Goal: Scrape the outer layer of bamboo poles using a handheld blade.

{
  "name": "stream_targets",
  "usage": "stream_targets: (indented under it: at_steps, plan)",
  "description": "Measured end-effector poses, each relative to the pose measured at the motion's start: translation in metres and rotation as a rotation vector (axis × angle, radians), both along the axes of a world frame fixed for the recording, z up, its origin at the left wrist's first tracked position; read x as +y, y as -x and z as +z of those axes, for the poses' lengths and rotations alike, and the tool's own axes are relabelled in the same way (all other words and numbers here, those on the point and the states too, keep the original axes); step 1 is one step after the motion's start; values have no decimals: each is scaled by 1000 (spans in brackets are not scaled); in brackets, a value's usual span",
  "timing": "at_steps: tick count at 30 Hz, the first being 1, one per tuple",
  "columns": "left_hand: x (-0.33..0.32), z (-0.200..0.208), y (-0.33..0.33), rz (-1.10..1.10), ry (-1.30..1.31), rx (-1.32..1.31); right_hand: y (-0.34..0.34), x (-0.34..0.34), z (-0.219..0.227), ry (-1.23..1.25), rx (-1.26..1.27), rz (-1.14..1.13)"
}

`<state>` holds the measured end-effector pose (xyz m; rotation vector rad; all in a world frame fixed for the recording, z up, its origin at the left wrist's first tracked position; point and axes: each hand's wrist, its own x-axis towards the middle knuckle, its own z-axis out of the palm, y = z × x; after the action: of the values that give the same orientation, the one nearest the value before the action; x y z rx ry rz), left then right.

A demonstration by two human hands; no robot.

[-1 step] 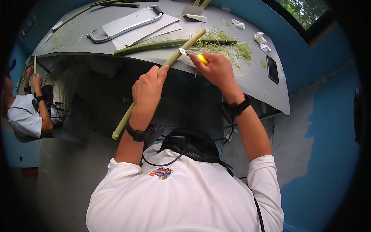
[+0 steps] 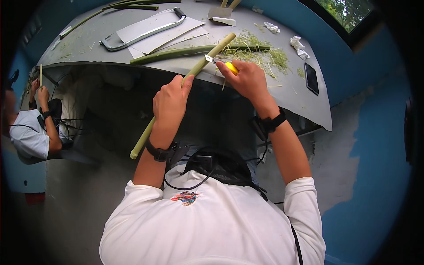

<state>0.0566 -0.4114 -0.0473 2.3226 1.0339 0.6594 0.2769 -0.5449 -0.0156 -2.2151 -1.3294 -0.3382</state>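
Observation:
My left hand is closed around a pale green bamboo stick, which slants from below my wrist up over the table edge. A yellow-handled utility knife is gripped in my right hand. Its blade lies against the stick, some way below the upper end. Behind the stick, a darker green bamboo pole rests on the table, and thin pale shavings are heaped around its right end.
On the grey table lie a hacksaw over paper sheets, a phone, crumpled tissues and more green poles. A small cardboard box stands at the back. A seated co-worker holds a thin stick at left.
My left hand and the stick's lower end have shifted very slightly to the right. The knife blade stays at the same spot on the stick.

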Motion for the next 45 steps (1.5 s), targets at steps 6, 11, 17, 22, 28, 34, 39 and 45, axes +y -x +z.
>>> stream_targets:
  at_steps: [6,11,17,22,28,34,39,45]
  plan:
    - [-1,4,-3,9,-40,25,-4,2,-1,-9,26,-79]
    - [-1,10,9,-2,-33,64,-11,3,-5,-69,-30,-134]
    - [0,8,4,-3,3,62,-4,-8,2,-37,-30,-10]
    - [-5,13,-13,-14,-60,38,-6,-7,6,-29,-21,4]
    - [-5,16,-14,-9,-37,64,-6,-6,8,9,-26,-68]
    - [-5,17,-8,25,-30,123,-8,-4,1,-28,-13,-123]
    - [-6,14,13,36,-3,161,-12,0,2,9,32,-191]
    - [0,13,17,-10,69,121,-11,-7,-1,-111,-9,-57]
